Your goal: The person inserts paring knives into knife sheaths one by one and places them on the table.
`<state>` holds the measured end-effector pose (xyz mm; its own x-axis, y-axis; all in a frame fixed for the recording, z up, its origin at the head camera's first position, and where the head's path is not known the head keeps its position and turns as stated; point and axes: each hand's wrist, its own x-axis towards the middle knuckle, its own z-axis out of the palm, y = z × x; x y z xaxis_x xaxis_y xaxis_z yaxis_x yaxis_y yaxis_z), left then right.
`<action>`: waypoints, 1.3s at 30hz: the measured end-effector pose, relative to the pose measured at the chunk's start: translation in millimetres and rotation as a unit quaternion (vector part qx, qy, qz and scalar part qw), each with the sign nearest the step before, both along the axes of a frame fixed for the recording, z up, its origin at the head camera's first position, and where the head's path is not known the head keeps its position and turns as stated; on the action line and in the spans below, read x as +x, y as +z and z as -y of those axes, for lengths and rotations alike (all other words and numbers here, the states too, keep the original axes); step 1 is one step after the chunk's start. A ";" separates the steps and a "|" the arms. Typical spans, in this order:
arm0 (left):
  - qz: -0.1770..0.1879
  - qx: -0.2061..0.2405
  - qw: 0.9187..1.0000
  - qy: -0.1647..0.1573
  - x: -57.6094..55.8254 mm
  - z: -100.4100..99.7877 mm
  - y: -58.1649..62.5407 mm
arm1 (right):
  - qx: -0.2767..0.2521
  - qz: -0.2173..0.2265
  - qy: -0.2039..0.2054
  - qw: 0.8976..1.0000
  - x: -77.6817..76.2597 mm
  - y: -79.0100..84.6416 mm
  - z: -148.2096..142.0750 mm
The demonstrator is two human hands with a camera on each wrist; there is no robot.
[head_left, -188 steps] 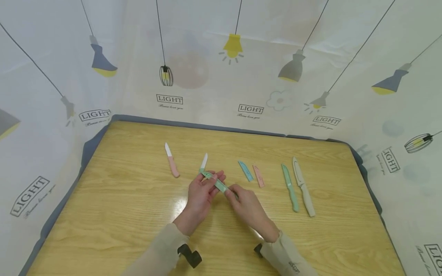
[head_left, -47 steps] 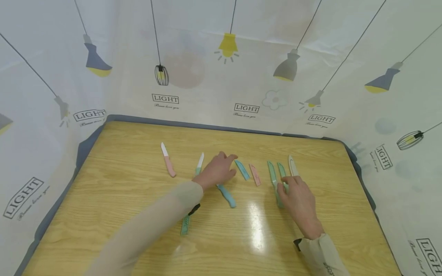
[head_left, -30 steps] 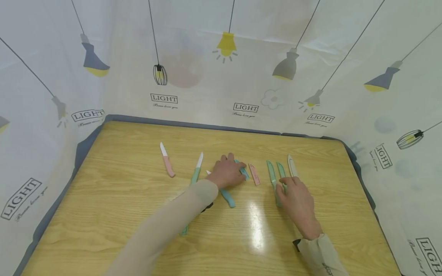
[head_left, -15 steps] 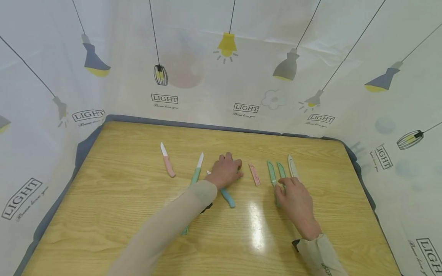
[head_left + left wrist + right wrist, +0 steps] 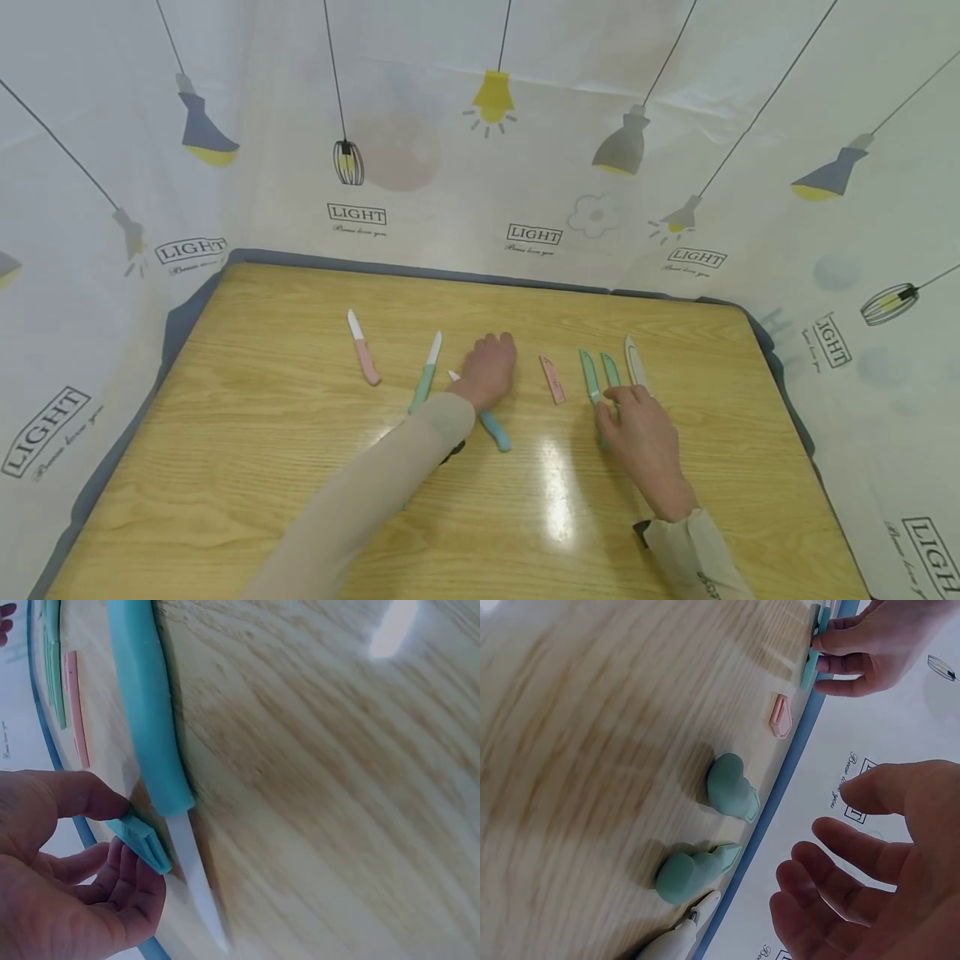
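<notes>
Right, hands well apart: left hand (image 5: pixel 487 367) pinches a slim turquoise plastic-looking blade sheath (image 5: pixel 141 841) between thumb and fingers, just beside the turquoise-handled white-bladed knife (image 5: pixel 154 712), probably gripped by its edges so the open end is uncovered. Right hand (image 5: pixel 641 442) holds nothing, fingers loosely curved near two green sheathed knives (image 5: pixel 726 784). Handles look smooth and bulbous-ended, blade thin and matte, desk (image 5: pixel 225 500) glossy wood-grain.

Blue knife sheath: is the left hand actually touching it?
Touching. The left wrist view shows it: the blue knife sheath is pinched between the thumb and fingers of the left hand.
</notes>
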<state>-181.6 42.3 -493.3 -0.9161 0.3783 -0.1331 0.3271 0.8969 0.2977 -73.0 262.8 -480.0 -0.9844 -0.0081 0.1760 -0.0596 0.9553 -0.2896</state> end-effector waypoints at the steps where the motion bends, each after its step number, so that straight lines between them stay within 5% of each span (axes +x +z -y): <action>1: 0.006 0.004 1.000 0.002 -0.4 1.4 0.6 | -0.001 0.004 -0.001 1.000 0.0 0.5 0.3; 6: 0.044 0.028 0.999 0.014 -2.6 9.7 5.3 | -0.008 0.026 -0.010 1.000 0.3 3.5 1.2; 12: 0.061 0.116 0.991 0.039 -5.9 21.5 14.2 | -0.006 0.031 -0.009 0.999 0.2 3.3 2.6; 22: 0.099 0.290 0.946 0.108 -9.7 51.3 27.2 | -0.009 0.010 0.006 1.000 -0.5 1.0 8.4; 27: 0.139 0.411 0.890 0.138 -6.9 70.2 27.6 | -0.022 0.016 0.021 0.999 -1.3 3.2 14.7; 35: 0.242 0.587 0.752 0.178 5.2 98.1 23.5 | -0.019 -0.020 0.063 0.998 -5.5 3.1 36.0; 39: 0.258 0.623 0.712 0.198 12.9 107.2 22.3 | -0.019 -0.037 0.087 0.995 -7.7 1.6 50.6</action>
